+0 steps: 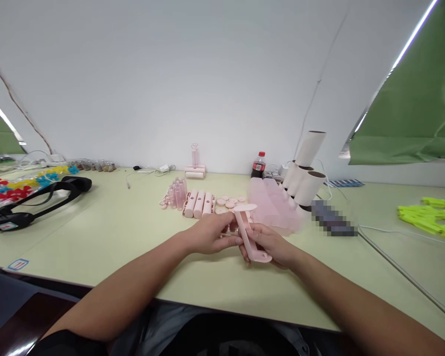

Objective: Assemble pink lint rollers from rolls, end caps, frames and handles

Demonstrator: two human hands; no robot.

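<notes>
Near the front of the table, both hands meet around a pink plastic frame (246, 237) with flat rounded ends, tilted between them. My right hand (272, 243) is closed round its right side, the fingers partly behind it. My left hand (212, 234) has its thumb against the left side of the frame; its other fingertips are partly hidden, near small pink parts. Just beyond lie pink discs (230, 201), a row of pink cylinders (199, 204) and several translucent pink handles (178, 193). Translucent pink sleeves (276, 205) lie beyond my right hand.
White tubes (309, 188) stand at the right behind a blurred dark object (333, 218). A cola bottle (258, 164) and an upright pink roller (195, 168) are near the wall. A black headset (37, 202) lies left, yellow-green parts (430, 217) right. Cables cross the table's right side.
</notes>
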